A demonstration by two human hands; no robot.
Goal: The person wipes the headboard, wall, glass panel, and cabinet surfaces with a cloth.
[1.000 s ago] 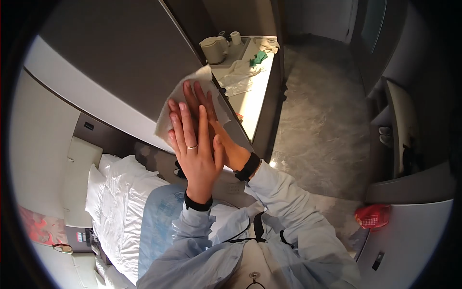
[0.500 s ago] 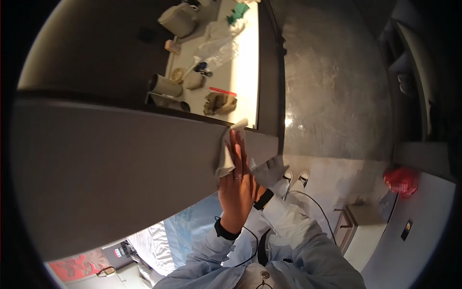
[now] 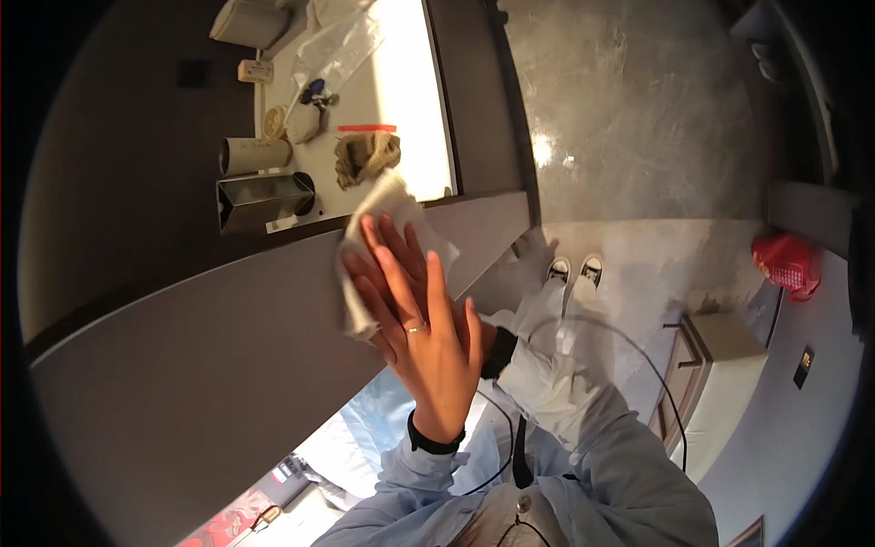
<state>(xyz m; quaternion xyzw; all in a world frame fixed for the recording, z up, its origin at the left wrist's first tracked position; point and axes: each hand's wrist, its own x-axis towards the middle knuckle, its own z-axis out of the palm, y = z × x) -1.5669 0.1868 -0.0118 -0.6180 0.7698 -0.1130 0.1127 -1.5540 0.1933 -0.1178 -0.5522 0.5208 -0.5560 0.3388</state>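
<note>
My left hand (image 3: 427, 342), with a ring on one finger, lies over the back of my right hand (image 3: 407, 259), its fingers spread. The right hand is flat against a whitish cloth (image 3: 394, 193), fingers stretched out, its palm hidden. The cloth sticks out past the fingertips and to the left, over the long grey panel (image 3: 210, 337) near its dark edge. Just beyond the cloth, a brown crumpled item (image 3: 365, 157) with a red strip rests on the lit white shelf (image 3: 415, 109).
On the shelf are a metallic box (image 3: 260, 201), a cylinder (image 3: 255, 156), a small box (image 3: 255, 71), a light container (image 3: 246, 23) and clear plastic (image 3: 337, 50). Two shoes (image 3: 576, 271), a cable (image 3: 629, 342), a cabinet (image 3: 725, 383) and a red bag (image 3: 786, 264) are at the right.
The view has turned from the bed toward the shelf and floor. Both hands and the cloth have shifted over the panel, up and left since half a second ago. The left fingers are spread wider.
</note>
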